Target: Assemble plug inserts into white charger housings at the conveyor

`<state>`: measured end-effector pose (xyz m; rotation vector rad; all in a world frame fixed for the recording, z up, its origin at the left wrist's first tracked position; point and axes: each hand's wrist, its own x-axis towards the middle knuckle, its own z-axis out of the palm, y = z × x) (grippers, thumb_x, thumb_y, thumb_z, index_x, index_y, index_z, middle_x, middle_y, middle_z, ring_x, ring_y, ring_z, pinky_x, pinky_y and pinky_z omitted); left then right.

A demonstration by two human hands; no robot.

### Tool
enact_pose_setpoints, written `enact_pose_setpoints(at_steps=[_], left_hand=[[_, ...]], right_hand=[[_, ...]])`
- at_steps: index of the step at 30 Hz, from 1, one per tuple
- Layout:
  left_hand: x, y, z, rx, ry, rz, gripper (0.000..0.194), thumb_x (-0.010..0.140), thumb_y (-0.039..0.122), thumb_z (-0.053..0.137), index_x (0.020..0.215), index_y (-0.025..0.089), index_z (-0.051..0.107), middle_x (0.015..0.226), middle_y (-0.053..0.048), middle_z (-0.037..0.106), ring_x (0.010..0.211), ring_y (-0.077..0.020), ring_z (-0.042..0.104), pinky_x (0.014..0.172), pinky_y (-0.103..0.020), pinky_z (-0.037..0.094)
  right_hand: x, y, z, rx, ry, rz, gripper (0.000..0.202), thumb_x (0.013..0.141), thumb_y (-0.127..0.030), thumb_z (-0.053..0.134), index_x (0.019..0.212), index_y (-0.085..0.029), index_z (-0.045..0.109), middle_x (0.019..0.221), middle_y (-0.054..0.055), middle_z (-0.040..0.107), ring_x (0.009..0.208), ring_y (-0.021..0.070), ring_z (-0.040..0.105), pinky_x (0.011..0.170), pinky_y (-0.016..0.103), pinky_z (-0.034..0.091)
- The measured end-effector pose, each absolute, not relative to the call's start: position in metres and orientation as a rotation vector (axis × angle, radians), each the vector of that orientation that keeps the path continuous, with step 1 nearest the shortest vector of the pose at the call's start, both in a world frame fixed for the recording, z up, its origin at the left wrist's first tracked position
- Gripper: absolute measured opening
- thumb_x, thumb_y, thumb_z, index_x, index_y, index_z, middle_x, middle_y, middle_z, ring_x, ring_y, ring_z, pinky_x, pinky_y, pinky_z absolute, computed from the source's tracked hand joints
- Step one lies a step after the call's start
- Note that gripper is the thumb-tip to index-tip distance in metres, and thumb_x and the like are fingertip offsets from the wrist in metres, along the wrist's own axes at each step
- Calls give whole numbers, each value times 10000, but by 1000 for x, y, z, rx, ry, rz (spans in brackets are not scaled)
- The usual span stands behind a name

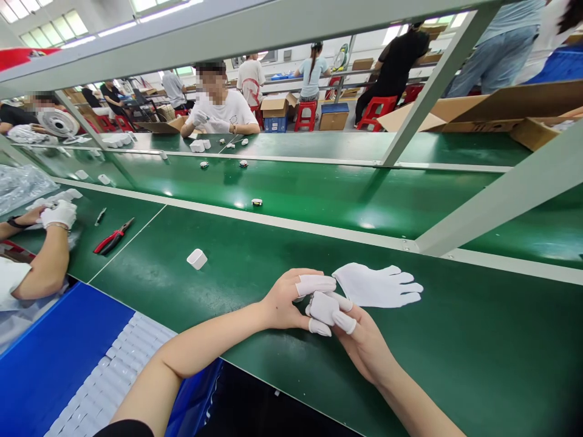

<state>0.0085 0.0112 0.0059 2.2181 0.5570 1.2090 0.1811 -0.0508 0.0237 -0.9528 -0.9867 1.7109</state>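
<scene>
Between my two hands is a small white casing (pixel 324 308), held just above the green tabletop. White finger covers sit on several fingertips. My left hand (pixel 296 300) curls round the casing's left side, its thumb underneath. On the right side, the fingers of my right hand (pixel 353 321) press against the same casing. A flat white glove (pixel 380 285) lies on the table just behind my right hand, its fingers pointing right. Farther left, a separate white housing (pixel 197 259) rests on the table.
Red-handled pliers (pixel 113 237) lie at the left, near a co-worker's gloved hands (pixel 59 214). Small parts (pixel 257 202) sit on the green conveyor (pixel 310 194) beyond a pale rail. A slanted metal post (pixel 501 194) stands at right. A blue bin (pixel 50 340) holds white pieces at lower left.
</scene>
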Motion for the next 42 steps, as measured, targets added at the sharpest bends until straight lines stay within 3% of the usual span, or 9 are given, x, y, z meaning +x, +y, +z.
enact_pose_setpoints(at_steps=[4,9,14,17,23,31,35,39,42], left_hand=[[-9,24,29,2310,859,863,908,610,610,755,1356,205,433,1347,-158,511,1219,-323,506,1018,-477,435],[-16,30,30,2290,1143,261,688,655,476,741,1235,194,504,1083,-89,606,931,-256,621,786,-392,527],[-4,29,14,2272,913,375,653,682,280,713,1278,198,459,1078,-69,620,1009,-237,593,854,-356,504],[4,26,8,2263,901,409,589,673,345,741,1198,202,515,1057,-63,633,1005,-242,595,846,-348,500],[15,18,-6,2360,1414,204,684,757,683,564,1196,161,507,956,-112,673,870,-295,669,687,-360,512],[16,12,3,2347,1209,132,790,736,644,581,1365,224,353,847,-18,713,806,-279,698,582,-305,480],[12,14,10,2331,1061,93,663,714,540,622,1283,273,412,821,44,694,755,-219,687,577,-259,451],[13,14,7,2282,1164,124,378,759,418,572,1092,261,487,754,63,665,711,-174,668,599,-234,434],[15,13,2,2242,1334,141,347,748,498,577,951,234,478,714,43,648,688,-200,662,568,-251,418]], right_hand=[[183,-42,30,-967,-830,1581,315,875,-415,589,1129,-243,659,793,14,533,648,151,442,636,271,458],[194,-33,23,-1071,-1011,1532,436,859,-432,583,1246,-230,582,766,12,466,631,163,426,635,312,469],[198,-34,6,-1247,-1429,1320,461,801,-414,651,1232,-269,574,1066,57,598,932,241,570,894,389,479],[198,-33,0,-1272,-1477,1346,484,796,-349,662,1258,-280,535,1269,62,540,1126,264,540,1015,410,430],[199,-31,-7,-1242,-1216,1338,498,751,-359,710,1189,-234,509,1198,100,589,1136,282,570,1024,439,441],[195,-30,-1,-1299,-1178,1382,520,766,-383,693,1234,-215,541,1222,96,599,1239,292,500,1030,417,448],[198,-26,-3,-1276,-1123,1359,605,743,-382,725,1270,-209,482,1199,111,610,1180,291,548,1001,431,464],[202,-22,-3,-1300,-1094,1325,471,746,-391,714,1144,-206,543,1142,110,641,1106,282,593,977,427,471],[206,-21,0,-1370,-1072,1178,424,748,-418,677,1106,-215,571,1114,108,653,1030,291,626,858,412,528]])
